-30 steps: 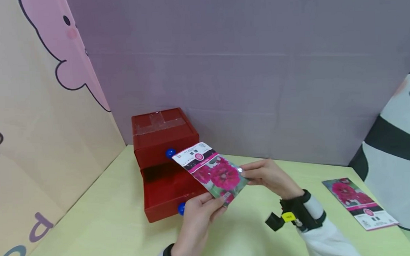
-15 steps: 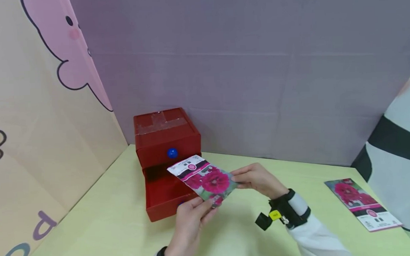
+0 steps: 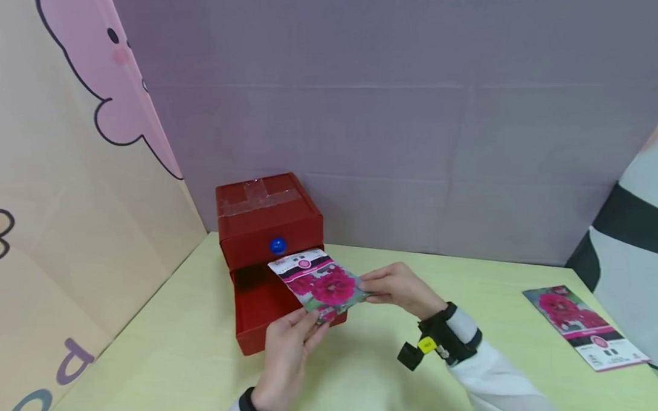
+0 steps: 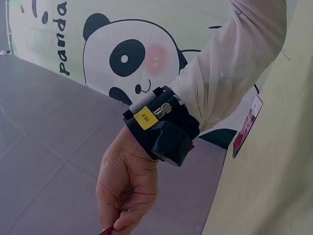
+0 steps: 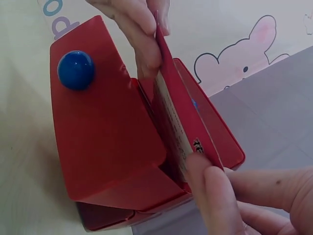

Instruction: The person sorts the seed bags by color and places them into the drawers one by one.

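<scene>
A seed packet (image 3: pixel 332 285) with magenta flowers and a white end slants over the pulled-out lower drawer (image 3: pixel 256 314) of a small red cabinet (image 3: pixel 270 229). My left hand (image 3: pixel 285 352) pinches its near edge, and my right hand (image 3: pixel 400 291) pinches its right corner. In the right wrist view the packet (image 5: pixel 188 115) stands edge-on between both hands, above the drawer front with its blue knob (image 5: pixel 76 70). The left wrist view shows my right hand (image 4: pixel 129 186), with just a red corner of the packet (image 4: pixel 106 231) at its fingertips.
A second seed packet (image 3: pixel 586 328) lies flat on the pale yellow table (image 3: pixel 165 356) at the right. The upper drawer, with a blue knob (image 3: pixel 278 245), is closed. A grey wall (image 3: pixel 386 137) stands behind, and printed panels flank the table.
Both hands have carried the packet left and lower, over the drawer. Its white end has come down from the upper drawer's front to the lower drawer's opening.
</scene>
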Motion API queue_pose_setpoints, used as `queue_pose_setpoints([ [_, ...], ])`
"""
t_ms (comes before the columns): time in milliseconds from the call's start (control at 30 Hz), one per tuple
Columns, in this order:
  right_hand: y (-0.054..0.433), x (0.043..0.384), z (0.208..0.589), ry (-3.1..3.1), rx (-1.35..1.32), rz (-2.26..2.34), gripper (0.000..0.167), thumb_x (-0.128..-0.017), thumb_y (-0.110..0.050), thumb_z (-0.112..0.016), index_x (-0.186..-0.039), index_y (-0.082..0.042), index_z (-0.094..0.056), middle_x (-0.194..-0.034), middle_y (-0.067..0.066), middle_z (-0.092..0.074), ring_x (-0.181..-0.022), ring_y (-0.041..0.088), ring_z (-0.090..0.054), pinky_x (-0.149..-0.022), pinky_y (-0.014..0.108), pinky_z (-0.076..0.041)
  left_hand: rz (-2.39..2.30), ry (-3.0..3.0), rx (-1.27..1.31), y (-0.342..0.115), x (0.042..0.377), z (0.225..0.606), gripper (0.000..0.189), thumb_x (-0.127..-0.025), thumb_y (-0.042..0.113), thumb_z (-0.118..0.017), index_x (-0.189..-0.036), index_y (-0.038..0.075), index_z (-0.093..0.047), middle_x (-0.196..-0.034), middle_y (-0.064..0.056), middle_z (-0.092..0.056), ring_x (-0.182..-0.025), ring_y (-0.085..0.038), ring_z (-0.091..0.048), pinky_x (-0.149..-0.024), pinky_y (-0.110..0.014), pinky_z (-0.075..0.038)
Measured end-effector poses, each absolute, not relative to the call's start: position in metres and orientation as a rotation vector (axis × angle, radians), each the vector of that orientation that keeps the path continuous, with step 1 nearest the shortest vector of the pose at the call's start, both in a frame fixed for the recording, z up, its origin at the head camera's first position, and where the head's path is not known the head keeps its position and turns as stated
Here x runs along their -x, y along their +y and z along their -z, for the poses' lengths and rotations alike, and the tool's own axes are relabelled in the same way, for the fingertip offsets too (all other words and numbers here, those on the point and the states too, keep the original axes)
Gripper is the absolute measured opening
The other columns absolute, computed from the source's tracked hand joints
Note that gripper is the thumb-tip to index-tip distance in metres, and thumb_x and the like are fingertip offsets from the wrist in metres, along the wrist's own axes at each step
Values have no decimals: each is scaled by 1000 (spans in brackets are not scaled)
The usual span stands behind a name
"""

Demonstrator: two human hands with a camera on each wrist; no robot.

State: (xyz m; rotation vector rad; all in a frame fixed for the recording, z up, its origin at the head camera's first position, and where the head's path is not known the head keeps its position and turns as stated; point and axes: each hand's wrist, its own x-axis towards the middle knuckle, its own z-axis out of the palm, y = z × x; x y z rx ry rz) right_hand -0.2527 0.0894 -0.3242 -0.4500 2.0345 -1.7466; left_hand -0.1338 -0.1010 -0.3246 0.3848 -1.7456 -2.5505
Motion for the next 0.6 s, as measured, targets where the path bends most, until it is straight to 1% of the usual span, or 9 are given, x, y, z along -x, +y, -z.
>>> queue_pose_setpoints([
  [267,83,250,325,2001,435,1756,36,-84,-14,-65,-110,11,-60,-86,11,-68,-73,18,-65,-73,26,-54,2486,-1769,-462,-110,134,323,40,-94,9,-48,-128,-11,-43,-122,-23,-53,-96,-19,-62,-82,-30,-50],
  [467,75,249,324,1946,451,1789,36,-86,-11,-63,-112,12,-58,-90,13,-67,-76,18,-65,-77,29,-53,2463,-1754,-418,-119,134,322,42,-95,6,-45,-130,-16,-36,-128,-28,-46,-101,-21,-60,-83,-31,-49],
  [600,70,248,324,1932,434,1823,35,-86,-8,-62,-113,13,-57,-92,13,-67,-75,16,-65,-77,29,-53,2447,-1759,-398,-125,135,319,42,-95,3,-43,-130,-18,-33,-129,-31,-42,-104,-22,-58,-85,-30,-47],
])
